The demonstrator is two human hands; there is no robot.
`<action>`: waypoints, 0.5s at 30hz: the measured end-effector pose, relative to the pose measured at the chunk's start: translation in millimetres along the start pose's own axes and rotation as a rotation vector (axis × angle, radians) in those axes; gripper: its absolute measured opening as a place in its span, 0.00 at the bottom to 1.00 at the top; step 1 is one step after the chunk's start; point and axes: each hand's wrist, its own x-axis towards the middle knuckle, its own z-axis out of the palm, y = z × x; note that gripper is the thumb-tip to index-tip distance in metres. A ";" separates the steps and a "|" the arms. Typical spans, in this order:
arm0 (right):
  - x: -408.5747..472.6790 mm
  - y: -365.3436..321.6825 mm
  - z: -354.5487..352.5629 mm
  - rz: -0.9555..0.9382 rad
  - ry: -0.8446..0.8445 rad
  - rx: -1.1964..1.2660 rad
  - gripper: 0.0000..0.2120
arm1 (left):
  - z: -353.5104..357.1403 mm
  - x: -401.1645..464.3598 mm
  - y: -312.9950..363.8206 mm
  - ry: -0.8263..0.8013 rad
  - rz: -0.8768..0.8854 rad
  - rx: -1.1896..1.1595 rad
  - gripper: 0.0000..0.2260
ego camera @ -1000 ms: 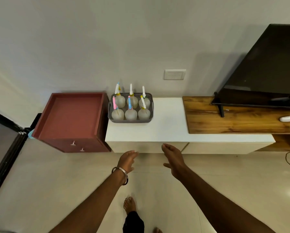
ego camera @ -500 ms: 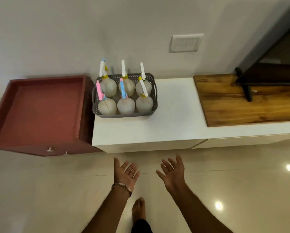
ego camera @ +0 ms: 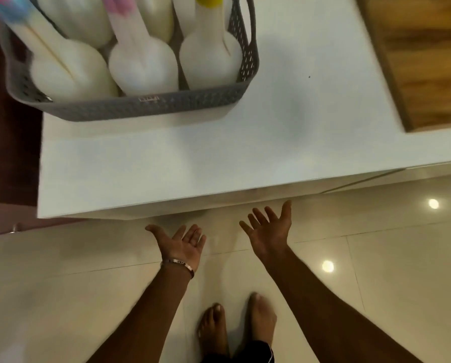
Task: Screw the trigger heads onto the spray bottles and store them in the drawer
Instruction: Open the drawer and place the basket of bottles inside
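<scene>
A grey perforated basket [ego camera: 145, 104] stands at the back left of the white cabinet top [ego camera: 166, 158]. It holds several white spray bottles [ego camera: 143, 66], their coloured trigger heads cut off by the top edge of the view. The front right bottle [ego camera: 210, 56] has a yellow collar. My left hand [ego camera: 182, 244] and my right hand [ego camera: 270, 230] hang palm-up with fingers spread, below the cabinet's front edge, above the floor. Both hold nothing. A metal bangle sits on my left wrist.
A red-brown cabinet [ego camera: 9, 142] stands against the white cabinet's left side. A wooden board [ego camera: 425, 58] lies on the cabinet top at the right. A drawer seam [ego camera: 363, 180] shows in the white cabinet's front. Glossy cream floor tiles and my bare feet [ego camera: 234, 326] lie below.
The view has closed in on the cabinet and tilted down, so the basket now fills the top left. My hands stay palm-up and empty, a little higher and nearer the cabinet's front edge.
</scene>
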 end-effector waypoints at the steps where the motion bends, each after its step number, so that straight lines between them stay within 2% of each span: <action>1: 13.2 2.9 -1.9 0.007 0.002 0.017 0.42 | -1.8 13.1 -0.8 -0.007 -0.013 -0.001 0.52; 4: 33.8 8.6 -1.3 0.024 -0.017 0.072 0.45 | -1.0 33.4 1.8 -0.033 -0.020 -0.015 0.53; 7: 57.7 17.8 -1.1 0.061 -0.046 0.128 0.47 | 2.9 55.6 4.8 -0.025 0.013 -0.034 0.48; 10: 74.3 22.5 1.8 0.078 -0.086 0.163 0.45 | 6.8 72.4 5.7 -0.019 0.046 -0.067 0.44; 15: 85.6 20.7 5.9 0.086 -0.075 0.232 0.41 | 10.3 85.4 5.6 -0.012 0.034 -0.122 0.45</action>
